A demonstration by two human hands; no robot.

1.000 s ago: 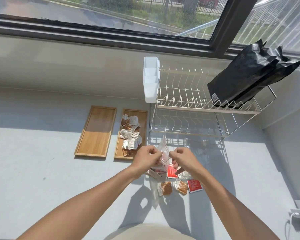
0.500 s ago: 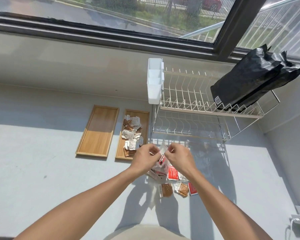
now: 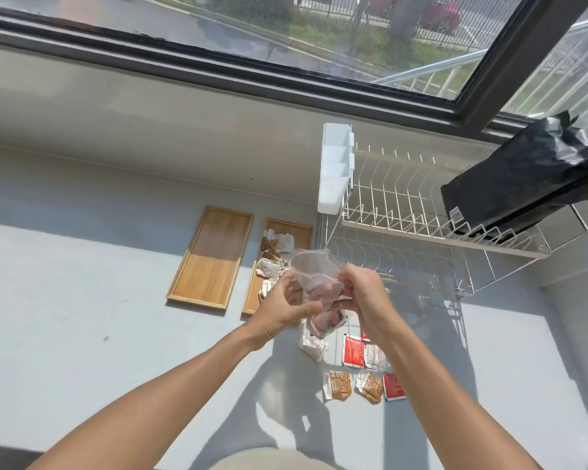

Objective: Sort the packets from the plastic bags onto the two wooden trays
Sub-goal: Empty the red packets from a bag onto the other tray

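Observation:
A clear zip plastic bag (image 3: 311, 271) with a red seal line is held up over the counter, its mouth pulled open, with packets showing through its lower part. My left hand (image 3: 284, 308) grips its left side and my right hand (image 3: 362, 300) pinches its right edge. Two wooden trays lie behind: the left tray (image 3: 213, 256) holds nothing, the right tray (image 3: 294, 230) carries several white and brown packets. Loose red packets (image 3: 353, 351) and brown packets (image 3: 338, 385) lie on the counter below my hands, beside a crumpled white one (image 3: 314, 347).
A white wire dish rack (image 3: 421, 225) stands at the right with a white cutlery caddy (image 3: 335, 171) on its left end and a black bag (image 3: 523, 181) on its upper tier. The wall and window sill run behind the trays.
My hands have pulled the bag's mouth apart, so its opening now gapes wide. The camera has shifted a little, so everything sits slightly lower and to the right.

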